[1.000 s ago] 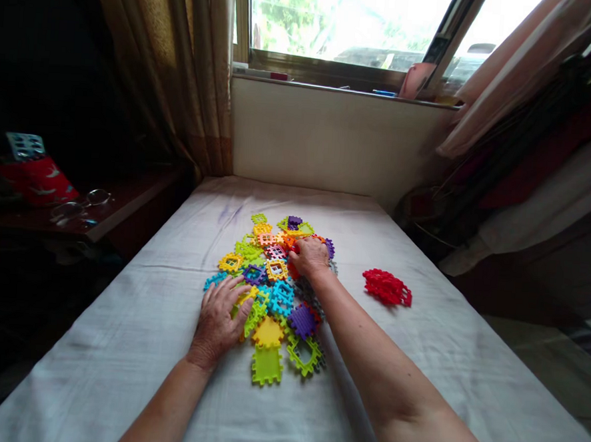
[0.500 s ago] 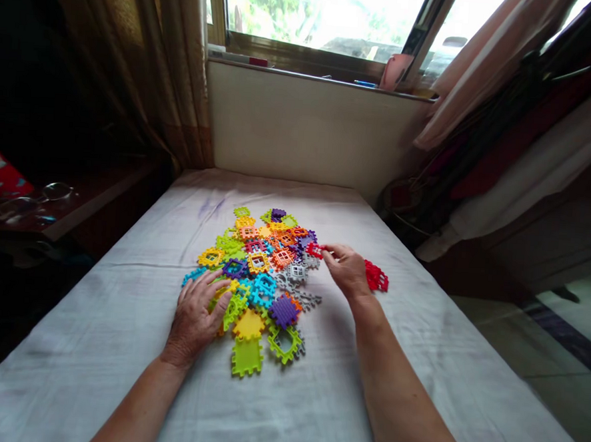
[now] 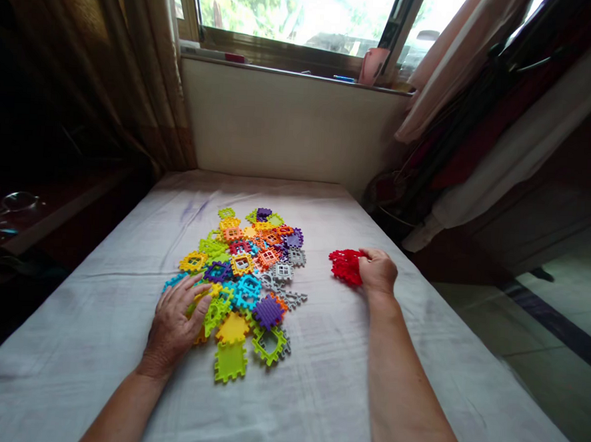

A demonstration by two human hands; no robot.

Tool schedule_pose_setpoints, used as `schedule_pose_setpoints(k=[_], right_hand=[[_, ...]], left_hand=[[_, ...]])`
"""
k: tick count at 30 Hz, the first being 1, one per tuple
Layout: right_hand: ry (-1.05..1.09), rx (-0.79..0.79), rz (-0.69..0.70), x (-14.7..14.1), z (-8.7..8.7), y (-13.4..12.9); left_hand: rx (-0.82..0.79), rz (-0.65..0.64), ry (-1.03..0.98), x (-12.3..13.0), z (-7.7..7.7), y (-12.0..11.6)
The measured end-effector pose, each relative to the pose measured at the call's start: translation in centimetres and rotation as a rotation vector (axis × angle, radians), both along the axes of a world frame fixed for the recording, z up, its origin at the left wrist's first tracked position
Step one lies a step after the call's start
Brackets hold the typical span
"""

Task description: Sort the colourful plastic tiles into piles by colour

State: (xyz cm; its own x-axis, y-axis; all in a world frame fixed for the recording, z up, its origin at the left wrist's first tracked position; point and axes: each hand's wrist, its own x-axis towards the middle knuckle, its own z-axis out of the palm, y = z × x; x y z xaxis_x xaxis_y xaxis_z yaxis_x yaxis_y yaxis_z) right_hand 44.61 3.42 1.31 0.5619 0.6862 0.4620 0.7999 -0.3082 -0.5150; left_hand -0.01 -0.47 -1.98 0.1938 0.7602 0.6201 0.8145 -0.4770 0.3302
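Plastic tiles (image 3: 246, 281) lie mixed on pale sheet (image 3: 309, 395); left hand (image 3: 176, 320), fingers slightly spread, rests on heap's left edge, hiding some. Most colours look ungrouped; one reddish tile (image 3: 240, 247) shows among them. Red pile (image 3: 345, 265) sits apart to right, grouping seemingly well advanced; right hand (image 3: 378, 271) curls at its edge, whether pinching any piece unclear. Around: eyeglasses (image 3: 20, 201) far left, curtain (image 3: 134, 71), pink cup (image 3: 372, 65) by window, hanging clothes (image 3: 458, 184) right.
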Motion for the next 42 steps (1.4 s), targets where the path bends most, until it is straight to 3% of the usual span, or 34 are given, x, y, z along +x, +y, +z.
schedule_pose_setpoints(k=[5,10,14,19,23,27,31,42], right_hand=[[0.033,-0.175,-0.032,-0.5,0.8,-0.4],[0.009,-0.153,0.015,-2.7,2.3,-0.3],[-0.085,-0.104,0.321,-7.9,2.8,0.4],[-0.280,-0.193,0.751,-16.3,3.3,2.5],[-0.445,-0.352,0.878,-20.0,3.8,5.1],[-0.521,-0.467,0.895,-20.8,3.8,7.0],[-0.576,-0.480,0.937,-21.0,3.6,7.5],[-0.514,-0.159,1.004,-20.8,3.6,5.4]], left_hand=[[0.004,0.003,-0.007,0.0,0.0,-0.1],[-0.030,0.005,-0.024,0.2,0.2,-0.2],[-0.060,0.013,-0.033,0.4,0.3,-0.3],[-0.086,0.011,-0.044,0.6,0.6,-0.6],[-0.096,0.018,-0.060,0.8,0.8,-0.7],[-0.088,0.016,-0.071,1.0,0.7,-0.7],[-0.081,0.010,-0.076,1.0,0.7,-0.7],[-0.090,0.011,-0.101,1.1,0.8,-0.7]])
